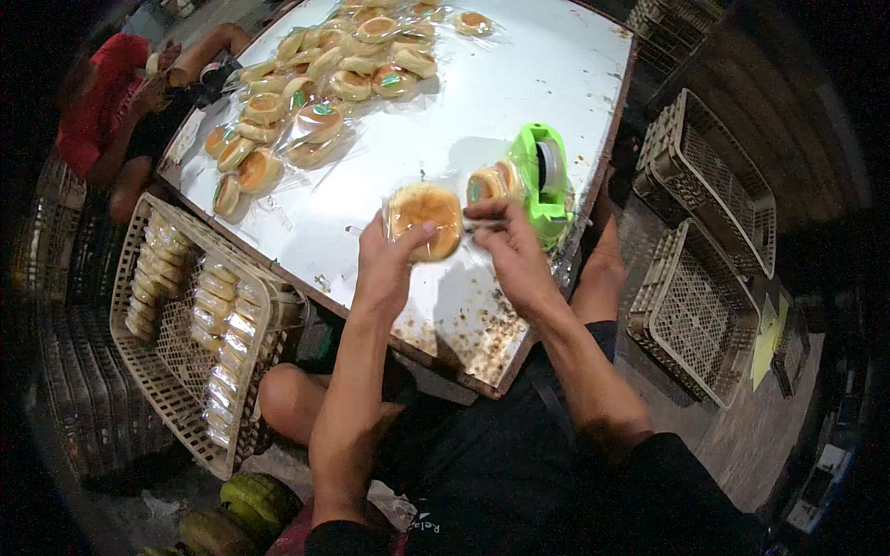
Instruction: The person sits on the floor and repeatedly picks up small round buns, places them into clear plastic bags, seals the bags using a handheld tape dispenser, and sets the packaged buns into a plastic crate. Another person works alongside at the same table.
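Observation:
My left hand holds a round golden bun in a clear plastic bag, its thumb resting across the top. At the bun's right side, my right hand pinches what looks like the bag's loose end; the fingertips are blurred. Just beyond the right hand lie two more bagged buns, one with a green label. Beside them stands a bright green tape dispenser with a roll of tape. A large pile of bagged buns covers the far left of the white table.
At my left, a plastic crate holds rows of wrapped buns. More plastic crates stand on the floor at right. A person in a red shirt sits beyond the table's left edge. Green fruit lies at lower left.

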Demonstrator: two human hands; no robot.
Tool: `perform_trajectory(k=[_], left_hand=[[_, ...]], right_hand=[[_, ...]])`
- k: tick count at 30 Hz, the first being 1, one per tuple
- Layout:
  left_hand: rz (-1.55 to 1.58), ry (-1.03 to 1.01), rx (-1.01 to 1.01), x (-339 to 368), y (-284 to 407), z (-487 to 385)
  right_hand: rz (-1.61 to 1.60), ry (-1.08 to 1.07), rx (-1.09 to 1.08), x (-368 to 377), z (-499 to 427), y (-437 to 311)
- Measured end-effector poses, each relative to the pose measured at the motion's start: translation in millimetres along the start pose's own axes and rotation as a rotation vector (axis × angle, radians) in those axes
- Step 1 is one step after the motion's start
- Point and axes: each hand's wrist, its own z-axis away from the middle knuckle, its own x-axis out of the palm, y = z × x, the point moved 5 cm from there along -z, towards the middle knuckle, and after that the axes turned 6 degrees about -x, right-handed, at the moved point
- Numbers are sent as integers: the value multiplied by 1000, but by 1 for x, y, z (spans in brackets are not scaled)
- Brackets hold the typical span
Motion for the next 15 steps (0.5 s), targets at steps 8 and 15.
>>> perform_trajectory(k=[8, 15], left_hand=[[-310, -8, -192, 3, -26, -61], [-77, 147, -168, -36, 16, -39]], right_hand=[[422, -152, -237, 7, -132, -5], [1064, -279, -343, 103, -362, 83]])
